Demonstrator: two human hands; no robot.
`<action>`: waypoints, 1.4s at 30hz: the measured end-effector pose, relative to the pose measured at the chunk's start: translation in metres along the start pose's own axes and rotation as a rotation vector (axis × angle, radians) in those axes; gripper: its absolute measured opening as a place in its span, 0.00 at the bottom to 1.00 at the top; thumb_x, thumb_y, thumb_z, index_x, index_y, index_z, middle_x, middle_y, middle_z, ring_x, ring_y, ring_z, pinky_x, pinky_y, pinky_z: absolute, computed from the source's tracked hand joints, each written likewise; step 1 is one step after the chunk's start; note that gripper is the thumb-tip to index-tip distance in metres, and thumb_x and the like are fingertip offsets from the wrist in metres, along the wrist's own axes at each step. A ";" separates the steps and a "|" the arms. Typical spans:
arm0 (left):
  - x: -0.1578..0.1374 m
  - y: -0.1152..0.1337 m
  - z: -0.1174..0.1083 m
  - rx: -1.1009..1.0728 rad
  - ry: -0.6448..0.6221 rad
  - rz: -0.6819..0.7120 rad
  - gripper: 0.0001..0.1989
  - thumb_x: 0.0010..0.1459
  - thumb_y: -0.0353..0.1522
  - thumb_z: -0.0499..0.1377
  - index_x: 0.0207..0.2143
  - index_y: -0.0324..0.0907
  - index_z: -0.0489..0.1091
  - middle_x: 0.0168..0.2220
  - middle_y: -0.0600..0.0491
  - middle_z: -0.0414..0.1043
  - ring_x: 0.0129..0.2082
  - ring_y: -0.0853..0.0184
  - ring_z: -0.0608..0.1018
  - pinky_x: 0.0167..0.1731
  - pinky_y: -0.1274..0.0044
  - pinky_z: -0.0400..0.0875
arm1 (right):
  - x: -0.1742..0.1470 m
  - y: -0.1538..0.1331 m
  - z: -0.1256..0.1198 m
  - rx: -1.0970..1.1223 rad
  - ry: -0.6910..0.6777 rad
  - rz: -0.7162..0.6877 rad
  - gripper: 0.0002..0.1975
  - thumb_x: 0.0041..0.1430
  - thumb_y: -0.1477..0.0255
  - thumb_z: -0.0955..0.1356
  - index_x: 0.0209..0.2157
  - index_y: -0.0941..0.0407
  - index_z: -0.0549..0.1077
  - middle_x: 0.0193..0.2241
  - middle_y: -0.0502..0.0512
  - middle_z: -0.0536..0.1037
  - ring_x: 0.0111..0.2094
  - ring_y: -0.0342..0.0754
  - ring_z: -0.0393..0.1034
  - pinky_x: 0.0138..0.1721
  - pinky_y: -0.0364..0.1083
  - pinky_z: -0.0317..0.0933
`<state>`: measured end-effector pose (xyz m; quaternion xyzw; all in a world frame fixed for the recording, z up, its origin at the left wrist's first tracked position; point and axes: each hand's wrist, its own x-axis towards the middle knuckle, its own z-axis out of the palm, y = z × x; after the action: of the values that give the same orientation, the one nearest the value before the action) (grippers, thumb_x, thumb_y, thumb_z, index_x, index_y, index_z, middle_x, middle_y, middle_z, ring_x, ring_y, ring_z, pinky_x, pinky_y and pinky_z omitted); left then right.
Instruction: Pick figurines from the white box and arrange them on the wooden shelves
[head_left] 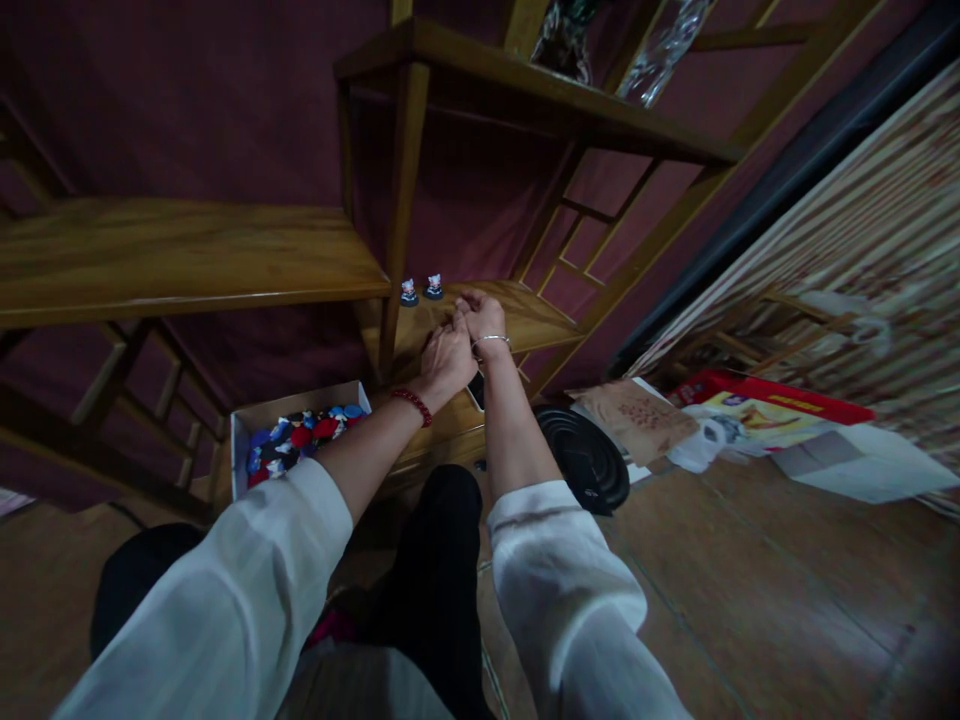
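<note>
My left hand (448,357) and my right hand (482,318) meet above a low wooden shelf (540,312). Their fingers are curled together, and whatever sits between them is hidden. Just behind and left of them, two small white-and-dark figurines stand upright, one (408,292) near the post and the other (433,286) beside it. A phone (477,388) lies partly covered under my right wrist. Left of my left forearm, an open white box (240,450) holds many small red, blue, white and black pieces (301,436).
A wooden post (405,200) rises left of the figurines, with a higher shelf (187,250) beyond it. An upper shelf (540,95) overhangs my hands. On the floor to the right are a black coiled item (589,455), a brown paper bag (637,420) and a red box (780,395).
</note>
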<state>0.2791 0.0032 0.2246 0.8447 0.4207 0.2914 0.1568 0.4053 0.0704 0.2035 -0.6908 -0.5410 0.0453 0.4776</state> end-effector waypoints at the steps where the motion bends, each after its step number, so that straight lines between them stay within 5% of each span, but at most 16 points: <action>1: -0.004 -0.002 -0.001 -0.008 0.004 0.023 0.29 0.51 0.24 0.49 0.56 0.32 0.48 0.45 0.41 0.68 0.46 0.61 0.70 0.46 0.72 0.63 | -0.006 -0.003 -0.001 0.020 0.030 0.006 0.17 0.53 0.68 0.62 0.44 0.57 0.70 0.40 0.55 0.76 0.41 0.47 0.70 0.46 0.48 0.62; 12: -0.045 -0.013 -0.016 -0.096 0.045 0.164 0.33 0.50 0.22 0.47 0.60 0.35 0.42 0.47 0.41 0.67 0.45 0.62 0.71 0.45 0.72 0.64 | -0.057 -0.037 -0.011 0.083 0.258 -0.083 0.16 0.56 0.67 0.59 0.43 0.57 0.70 0.39 0.55 0.75 0.41 0.48 0.69 0.46 0.49 0.61; 19: -0.070 -0.024 -0.016 -0.119 0.018 0.118 0.34 0.51 0.24 0.47 0.60 0.37 0.40 0.43 0.43 0.71 0.39 0.63 0.74 0.39 0.74 0.68 | -0.083 -0.044 -0.001 0.131 0.264 -0.096 0.16 0.56 0.67 0.58 0.41 0.56 0.71 0.39 0.55 0.76 0.39 0.47 0.71 0.44 0.49 0.63; 31: -0.114 -0.049 -0.007 -0.267 0.047 0.131 0.33 0.50 0.22 0.46 0.59 0.38 0.44 0.49 0.43 0.67 0.45 0.62 0.72 0.44 0.71 0.68 | -0.138 -0.058 0.019 0.206 0.254 -0.025 0.17 0.55 0.66 0.60 0.41 0.57 0.72 0.37 0.58 0.77 0.38 0.49 0.72 0.42 0.50 0.64; 42: -0.144 -0.078 0.010 -0.199 -0.095 0.022 0.14 0.52 0.26 0.47 0.42 0.37 0.64 0.40 0.46 0.72 0.39 0.63 0.74 0.39 0.74 0.70 | -0.189 -0.081 0.031 0.114 0.327 -0.210 0.14 0.58 0.71 0.58 0.40 0.55 0.71 0.39 0.57 0.73 0.43 0.47 0.67 0.47 0.49 0.60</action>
<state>0.1686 -0.0654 0.1250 0.8424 0.3724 0.2930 0.2567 0.2526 -0.0635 0.1588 -0.6006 -0.5216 -0.0868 0.5997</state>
